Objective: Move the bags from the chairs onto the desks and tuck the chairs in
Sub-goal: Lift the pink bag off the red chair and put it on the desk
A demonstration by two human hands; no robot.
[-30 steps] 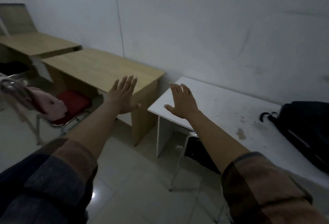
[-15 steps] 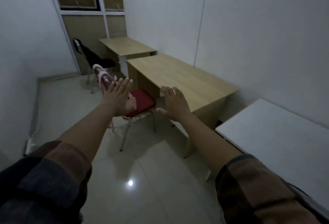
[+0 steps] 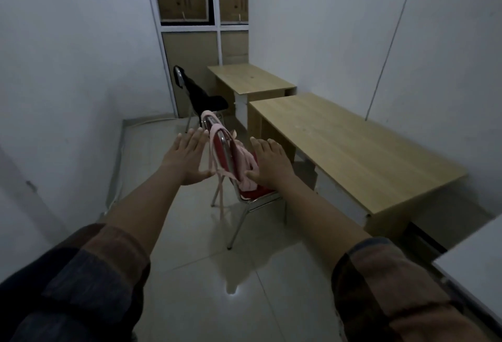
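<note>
two hands reach forward, palms down, fingers spread, grasping nothing: left hand (image 3: 187, 158), right hand (image 3: 269, 164). between them a pale pink cloth bag (image 3: 244, 168) lies on a red-cushioned metal chair (image 3: 254, 193) beside the nearer of two light wooden desks (image 3: 350, 149); a black chair (image 3: 202, 96) stands farther off.

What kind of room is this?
Probably a small study room or office: wooden desks stand in a row along a bare wall, with a red chair and a black chair pulled out beside them.
</note>
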